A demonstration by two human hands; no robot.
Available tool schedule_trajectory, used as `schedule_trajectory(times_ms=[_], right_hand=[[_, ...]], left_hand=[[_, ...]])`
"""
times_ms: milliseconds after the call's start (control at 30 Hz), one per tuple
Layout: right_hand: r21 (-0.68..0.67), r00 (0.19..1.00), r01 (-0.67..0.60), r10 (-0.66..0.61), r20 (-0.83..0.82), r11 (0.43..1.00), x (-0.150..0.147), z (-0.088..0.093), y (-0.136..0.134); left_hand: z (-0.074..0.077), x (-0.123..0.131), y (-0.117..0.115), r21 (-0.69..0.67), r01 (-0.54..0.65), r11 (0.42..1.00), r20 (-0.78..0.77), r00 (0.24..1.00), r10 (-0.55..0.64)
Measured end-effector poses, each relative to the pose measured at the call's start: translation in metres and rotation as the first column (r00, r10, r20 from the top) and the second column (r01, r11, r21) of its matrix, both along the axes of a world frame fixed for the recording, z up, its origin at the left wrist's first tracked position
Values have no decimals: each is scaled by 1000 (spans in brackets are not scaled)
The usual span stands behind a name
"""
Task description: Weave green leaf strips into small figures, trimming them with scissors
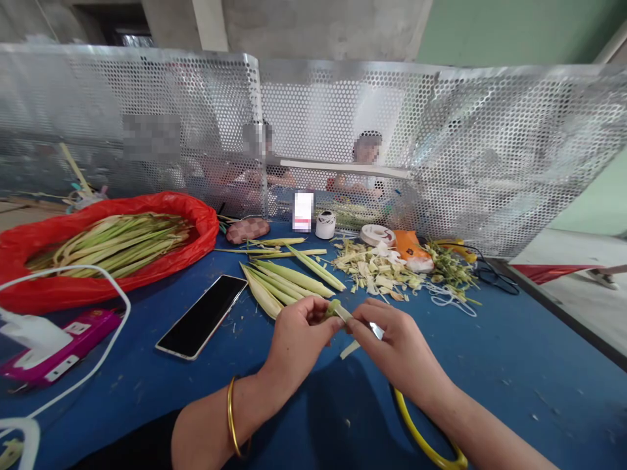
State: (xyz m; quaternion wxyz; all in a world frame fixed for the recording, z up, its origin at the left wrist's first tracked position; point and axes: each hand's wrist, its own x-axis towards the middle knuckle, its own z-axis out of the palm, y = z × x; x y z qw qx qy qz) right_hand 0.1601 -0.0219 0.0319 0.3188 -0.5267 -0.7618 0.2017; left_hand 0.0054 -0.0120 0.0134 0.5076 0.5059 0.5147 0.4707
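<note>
My left hand (306, 326) is closed, thumb and fingers pinching a small folded or rolled piece of pale green corn husk (334, 307). Thumb and forefinger of my right hand (392, 336) close on the other end of that husk, so both hands meet at it. A bit of shiny metal (377, 330) shows under the right fingers, and a yellow handle (424, 434), apparently of scissors, loops out below the right wrist. Just beyond the hands lie several long green husks (294, 281). A small pale strip (349, 350) rests beneath the right fingers.
At left are a red bag (206, 225) of long leaves, a magenta power strip (63, 365) with a white cable, and a phone (203, 320). Husk scraps (377, 267), a tape roll (377, 235) and a white jar (325, 225) stand before a perforated metal screen (318, 98); people sit behind it.
</note>
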Motion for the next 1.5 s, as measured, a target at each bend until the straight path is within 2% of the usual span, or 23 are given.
schedule_trajectory(times_ms=[167,300,467,667,800,1000,1167,1333,1400,1500], right_hand=[[-78,989,97,-105,-109,992,0,-4,1],[-60,987,92,-99,-128,994,-1,-4,-1],[20,986,130,-127,-104,991,-5,-7,-5],[142,976,135,-108,-187,981,-5,-19,-2],[265,992,82,-52,-118,961,-2,-16,-3],[278,994,90,-68,-89,956,-3,-16,-3],[183,987,150,-138,-80,972,-3,-17,-1],[127,997,46,-37,-70,991,1,-5,0],[60,989,19,-10,-150,998,2,-2,2],[-115,950,5,-40,-310,993,3,-2,6]], left_hand=[[-1,-1,0,45,-25,999,-102,994,30],[-3,-2,1,74,-47,996,-153,987,58],[-3,0,-2,82,-29,996,-134,990,40],[2,0,-5,85,36,996,-136,990,-24],[1,1,-5,72,58,996,-127,991,-48],[0,2,-6,42,74,996,-172,983,-66],[2,0,-7,45,112,993,-226,969,-99],[2,0,-9,92,142,986,-275,955,-112],[0,0,-10,146,172,974,-334,936,-115],[-2,0,-11,200,256,946,-473,870,-135]])
